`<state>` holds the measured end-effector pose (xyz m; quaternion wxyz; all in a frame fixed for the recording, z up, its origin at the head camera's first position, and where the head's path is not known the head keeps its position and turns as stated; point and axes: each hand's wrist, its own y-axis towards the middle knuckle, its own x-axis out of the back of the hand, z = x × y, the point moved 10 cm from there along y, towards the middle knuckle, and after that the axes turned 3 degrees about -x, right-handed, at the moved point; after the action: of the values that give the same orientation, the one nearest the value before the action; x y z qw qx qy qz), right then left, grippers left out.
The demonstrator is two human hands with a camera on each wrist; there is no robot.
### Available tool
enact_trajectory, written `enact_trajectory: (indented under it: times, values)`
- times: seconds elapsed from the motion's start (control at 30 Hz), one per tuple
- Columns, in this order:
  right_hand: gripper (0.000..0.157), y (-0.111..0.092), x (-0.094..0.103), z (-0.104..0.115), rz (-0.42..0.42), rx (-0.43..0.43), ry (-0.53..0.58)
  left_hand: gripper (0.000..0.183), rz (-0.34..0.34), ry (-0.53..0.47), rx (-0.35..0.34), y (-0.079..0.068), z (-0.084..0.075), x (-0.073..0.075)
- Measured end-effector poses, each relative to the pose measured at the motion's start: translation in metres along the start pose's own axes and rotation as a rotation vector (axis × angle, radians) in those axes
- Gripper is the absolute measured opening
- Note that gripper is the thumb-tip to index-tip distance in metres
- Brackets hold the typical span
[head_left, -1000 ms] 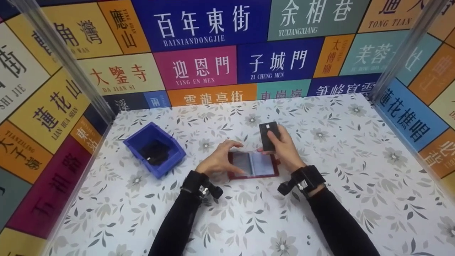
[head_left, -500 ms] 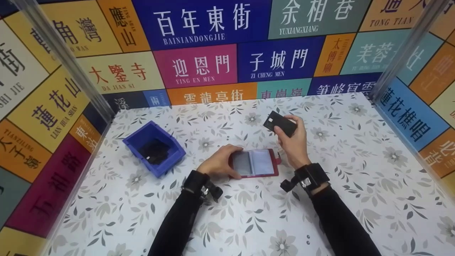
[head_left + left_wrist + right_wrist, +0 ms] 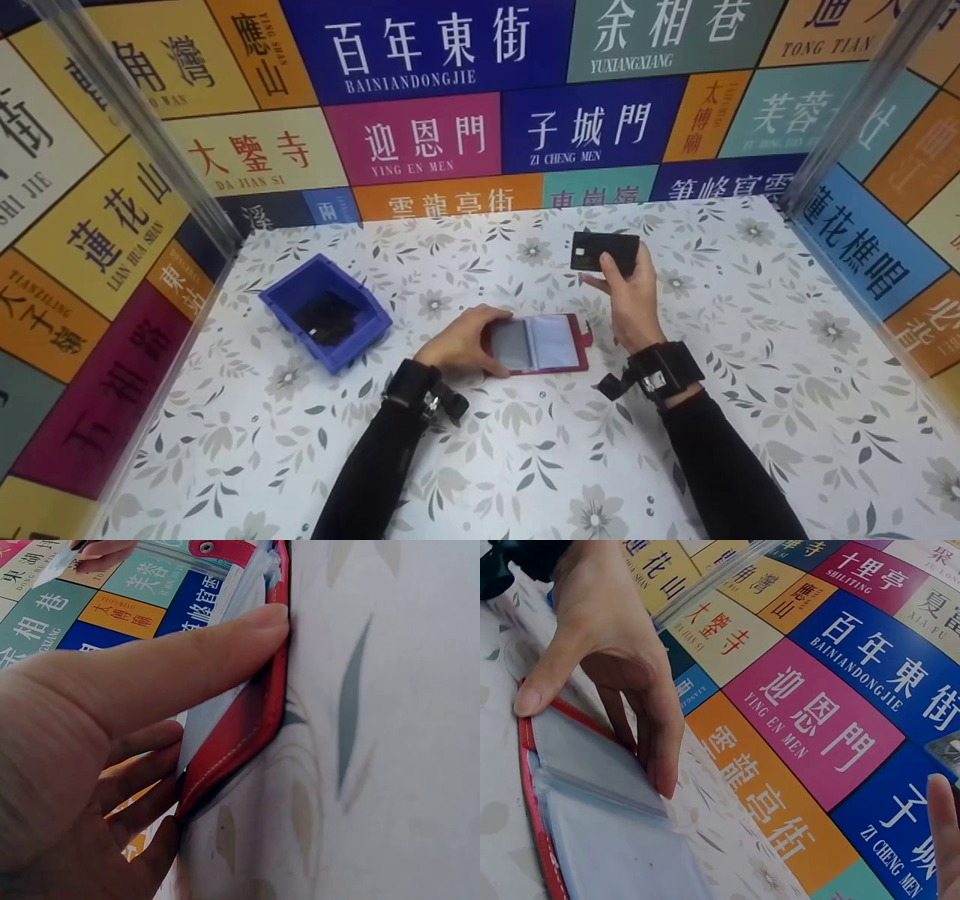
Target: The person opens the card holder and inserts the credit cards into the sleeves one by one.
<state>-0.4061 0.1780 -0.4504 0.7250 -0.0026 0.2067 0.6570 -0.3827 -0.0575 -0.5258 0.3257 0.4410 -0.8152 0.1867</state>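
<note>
A red card holder lies spread on the table in the head view, its clear plastic sleeves facing up. My left hand holds its left side, thumb on the near edge and fingers at the far edge. The left wrist view shows that thumb pressing the red border. Up and to the right of the holder, my right hand pinches a black card with a small pale chip mark, raised above the table. Only a fingertip of this hand and a corner of the card show in the right wrist view.
To the left stands a blue plastic bin with several black cards inside. A snap strap sticks out from the holder's right edge. Walls with coloured Chinese sign panels enclose the flower-patterned table at the back and sides.
My right hand has moved up and right with the black card, turning it from upright to lying sideways. My left hand has closed from hovering over the holder to gripping its left side.
</note>
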Motion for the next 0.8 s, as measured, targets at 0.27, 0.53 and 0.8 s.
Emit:
enact_trajectory:
  times: [0.27,0.53,0.8]
  values:
    - [0.057,-0.007,-0.013,-0.013,0.070,-0.043,-0.037,0.101,0.005,-0.005,-0.001,-0.001,0.002,-0.001]
    - [0.042,-0.017,-0.034,-0.039,0.189,-0.218,-0.100,0.099,0.001,-0.020,-0.061,-0.001,0.001,0.000]
    - [0.042,-0.025,-0.048,-0.048,0.277,-0.224,-0.163,0.100,0.006,-0.009,-0.059,-0.002,0.001,0.000]
